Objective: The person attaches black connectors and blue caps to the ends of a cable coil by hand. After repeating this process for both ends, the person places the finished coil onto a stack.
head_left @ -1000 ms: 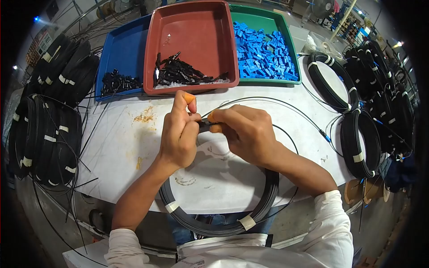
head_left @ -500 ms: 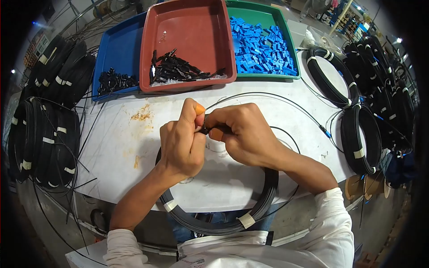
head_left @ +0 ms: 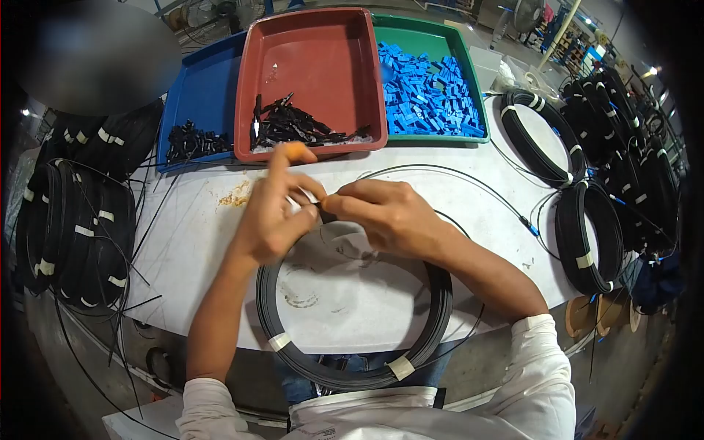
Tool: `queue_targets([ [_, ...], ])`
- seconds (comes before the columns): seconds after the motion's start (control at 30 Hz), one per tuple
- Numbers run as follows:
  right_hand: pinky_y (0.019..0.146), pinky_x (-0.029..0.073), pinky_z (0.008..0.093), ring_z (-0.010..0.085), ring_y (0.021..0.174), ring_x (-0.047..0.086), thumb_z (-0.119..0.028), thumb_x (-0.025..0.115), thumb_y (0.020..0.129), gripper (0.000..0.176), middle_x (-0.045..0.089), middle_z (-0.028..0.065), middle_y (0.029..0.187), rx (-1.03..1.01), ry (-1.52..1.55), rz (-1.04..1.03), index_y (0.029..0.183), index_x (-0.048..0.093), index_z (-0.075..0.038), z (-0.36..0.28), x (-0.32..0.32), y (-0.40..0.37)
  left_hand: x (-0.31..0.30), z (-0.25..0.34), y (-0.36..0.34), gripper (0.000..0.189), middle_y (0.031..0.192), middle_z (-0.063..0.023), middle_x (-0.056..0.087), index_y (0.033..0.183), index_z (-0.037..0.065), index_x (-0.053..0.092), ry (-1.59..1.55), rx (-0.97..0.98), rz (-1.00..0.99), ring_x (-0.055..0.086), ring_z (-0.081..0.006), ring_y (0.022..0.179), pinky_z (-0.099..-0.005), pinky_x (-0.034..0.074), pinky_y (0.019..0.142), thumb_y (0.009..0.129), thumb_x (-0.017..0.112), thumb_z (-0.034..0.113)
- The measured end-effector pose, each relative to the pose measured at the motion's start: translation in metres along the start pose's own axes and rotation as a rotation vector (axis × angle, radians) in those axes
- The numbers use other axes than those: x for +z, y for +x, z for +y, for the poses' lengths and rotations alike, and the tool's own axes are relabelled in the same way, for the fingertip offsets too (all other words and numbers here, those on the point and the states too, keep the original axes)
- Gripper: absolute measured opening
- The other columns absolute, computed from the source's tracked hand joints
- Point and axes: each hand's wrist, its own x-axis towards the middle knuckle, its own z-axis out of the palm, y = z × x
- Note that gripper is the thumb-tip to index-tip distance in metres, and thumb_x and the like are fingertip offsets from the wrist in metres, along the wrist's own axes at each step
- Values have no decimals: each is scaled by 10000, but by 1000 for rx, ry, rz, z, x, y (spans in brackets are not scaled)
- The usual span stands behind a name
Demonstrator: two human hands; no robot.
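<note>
In the head view, the right hand pinches a small, dark, mostly hidden piece above the white-topped table. The left hand, slightly blurred, reaches in just beside it, forefinger raised; whether it grips anything, I cannot tell. Below, a round black cable coil bound with pale tape overhangs the near edge. Beyond sit blue, red and green plastic trays.

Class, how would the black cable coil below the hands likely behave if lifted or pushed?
The coil may hold its ring shape, since tape bands bind it. Its many turns suggest some weight. Since it overhangs the table, pushing it outward might tip it.
</note>
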Motion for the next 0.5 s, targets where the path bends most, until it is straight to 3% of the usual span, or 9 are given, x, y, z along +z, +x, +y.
queue_targets([
  [0.1, 756, 577, 402, 334, 878, 685, 12, 662, 667, 509, 679, 152, 1011, -20, -41, -29, 1166, 617, -80, 26, 2, -10, -51, -39, 18, 436, 936, -120, 677, 1196, 21, 420, -219, 66, 200, 627, -131, 787, -235, 473, 684, 787, 570, 46],
  [0.17, 773, 577, 402, 341, 878, 683, 36, 640, 677, 499, 681, 157, 1030, 27, -60, -68, 1162, 632, -81, 39, 4, -13, -76, -57, 27, 387, 892, -105, 685, 1180, 43, 444, -24, 60, 359, 623, -139, 751, -253, 489, 703, 812, 558, 6],
  [0.23, 763, 573, 411, 350, 881, 681, 87, 612, 676, 510, 680, 166, 1048, 48, -60, -57, 1155, 646, -85, 48, 7, -15, -86, -63, 36, 345, 867, -97, 697, 1167, 49, 488, 131, 63, 372, 625, -149, 731, -275, 502, 715, 837, 571, -9],
  [0.3, 728, 595, 390, 327, 852, 690, 171, 581, 723, 467, 681, 149, 1020, 87, -4, 22, 1119, 670, -60, 52, 8, -14, -82, -65, 44, 344, 855, -84, 704, 1167, 52, 525, 540, 128, 245, 636, -152, 729, -284, 508, 721, 840, 625, 18],
  [0.33, 733, 600, 379, 319, 854, 694, 220, 549, 706, 509, 676, 148, 1012, 135, 10, -6, 1120, 673, -49, 49, 6, -13, -75, -53, 48, 360, 898, -90, 715, 1167, 54, 549, 552, -17, 171, 667, -213, 755, -326, 519, 731, 830, 674, 23],
  [0.37, 733, 600, 379, 319, 854, 694, 220, 549, 706, 509, 676, 148, 1012, 132, 8, -10, 1120, 673, -49, 49, 6, -12, -75, -59, 53, 360, 898, -90, 715, 1167, 54, 549, 549, -16, 176, 667, -213, 755, -326, 519, 731, 830, 674, 23],
  [0.43, 720, 603, 372, 303, 847, 697, 236, 539, 692, 543, 671, 144, 1009, 173, 36, -14, 1126, 687, -54, 49, 6, -13, -74, -71, 69, 359, 950, -102, 724, 1157, 45, 563, 852, 370, 13, 679, -290, 790, -365, 522, 745, 821, 677, -7],
  [0.47, 720, 603, 372, 303, 847, 697, 236, 539, 692, 543, 671, 144, 1009, 170, 32, -18, 1126, 687, -54, 49, 6, -13, -73, -75, 72, 312, 960, -118, 727, 1125, 32, 611, 792, 263, -13, 671, -343, 811, -385, 519, 762, 825, 668, -27],
  [0.5, 713, 605, 369, 297, 844, 698, 239, 538, 687, 557, 671, 143, 1011, 169, 43, -10, 1132, 692, -58, 49, 7, -14, -73, -74, 77, 312, 960, -118, 727, 1125, 32, 611, 789, 267, -7, 671, -343, 811, -385, 519, 762, 825, 668, -27],
])
